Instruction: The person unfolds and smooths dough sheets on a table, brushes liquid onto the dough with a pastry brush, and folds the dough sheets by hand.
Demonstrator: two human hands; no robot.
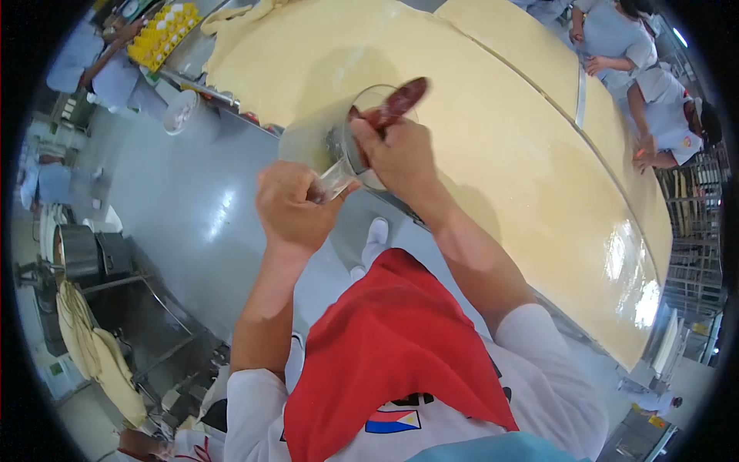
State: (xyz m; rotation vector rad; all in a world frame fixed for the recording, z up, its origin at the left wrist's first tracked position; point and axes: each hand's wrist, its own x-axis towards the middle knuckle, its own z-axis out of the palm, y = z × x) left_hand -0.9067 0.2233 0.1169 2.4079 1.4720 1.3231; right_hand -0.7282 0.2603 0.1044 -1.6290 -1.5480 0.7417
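Note:
My left hand is closed round the handle of a clear pitcher, which is tilted at the edge of the dough-covered table. My right hand grips a dark red brush-like tool at the pitcher's mouth; its lower end is hidden by my hand and the rim. Beneath and beyond the pitcher spreads a wide sheet of pale dough, with a shiny wet area toward the right.
Yellow trays of eggs stand at the upper left, above a white bucket. Several people in white are at the upper right beyond the dough. A metal pot and hanging dough are at the left.

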